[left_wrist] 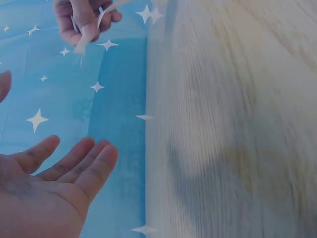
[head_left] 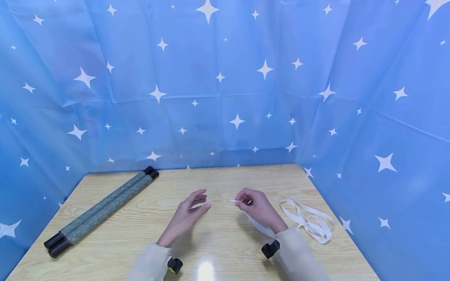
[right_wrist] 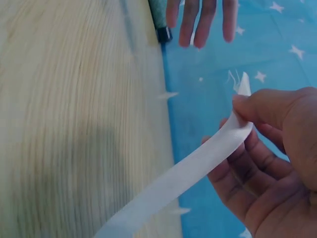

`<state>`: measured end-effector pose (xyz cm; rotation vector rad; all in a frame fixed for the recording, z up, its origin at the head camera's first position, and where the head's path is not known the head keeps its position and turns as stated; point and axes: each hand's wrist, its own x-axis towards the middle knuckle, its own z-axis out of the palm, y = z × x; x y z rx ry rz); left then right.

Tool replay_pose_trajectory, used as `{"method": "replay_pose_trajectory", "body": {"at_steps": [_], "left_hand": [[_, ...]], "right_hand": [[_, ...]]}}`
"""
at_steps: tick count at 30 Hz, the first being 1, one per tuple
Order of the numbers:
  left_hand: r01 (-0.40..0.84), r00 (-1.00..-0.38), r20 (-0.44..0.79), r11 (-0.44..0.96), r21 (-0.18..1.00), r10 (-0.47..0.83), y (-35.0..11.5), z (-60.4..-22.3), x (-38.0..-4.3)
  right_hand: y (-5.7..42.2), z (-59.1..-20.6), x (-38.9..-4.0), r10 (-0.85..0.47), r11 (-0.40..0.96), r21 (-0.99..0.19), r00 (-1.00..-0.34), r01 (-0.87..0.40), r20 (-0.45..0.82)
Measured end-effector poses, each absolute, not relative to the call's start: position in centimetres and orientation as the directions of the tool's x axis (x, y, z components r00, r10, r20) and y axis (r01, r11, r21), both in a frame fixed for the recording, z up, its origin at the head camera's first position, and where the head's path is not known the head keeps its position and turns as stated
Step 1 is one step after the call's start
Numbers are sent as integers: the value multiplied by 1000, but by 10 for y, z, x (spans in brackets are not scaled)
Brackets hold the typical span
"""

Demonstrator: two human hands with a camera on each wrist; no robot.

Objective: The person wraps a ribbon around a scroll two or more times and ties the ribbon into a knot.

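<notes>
Between thumb and fingers my right hand (head_left: 258, 207) pinches the end of a white ribbon (right_wrist: 178, 171). In the right wrist view a short frayed tip sticks out past the thumb. From the hand the ribbon slants down toward the table, and more of it lies in loose loops (head_left: 318, 226) right of the right forearm. My left hand (head_left: 188, 214) hovers over the table to the left of the right hand, its fingers relaxed and apart from the thumb. Nothing is in the left palm (left_wrist: 39, 203), and a gap separates the two hands.
Two long rolls (head_left: 112, 207) with green patterned covering and dark ends lie side by side, slanting across the left of the wooden table (head_left: 218, 242). A blue cloth with white stars (head_left: 211, 128) hangs behind the table and at both sides.
</notes>
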<state>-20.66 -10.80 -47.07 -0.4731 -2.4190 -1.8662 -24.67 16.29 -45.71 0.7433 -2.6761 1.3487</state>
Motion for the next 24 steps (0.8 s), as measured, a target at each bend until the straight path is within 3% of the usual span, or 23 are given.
{"method": "replay_pose_trajectory", "body": {"at_steps": [7, 13, 24], "left_hand": [[248, -952, 189, 242, 938, 243, -96, -467, -211], [172, -953, 121, 169, 970, 279, -87, -462, -214], [178, -953, 155, 67, 982, 260, -79, -469, -220]], "right_hand": [[144, -449, -246, -459, 466, -733, -844, -495, 278], [129, -444, -246, -508, 422, -718, -800, -554, 319], [117, -443, -245, -566, 430, -702, -775, -568, 281]]}}
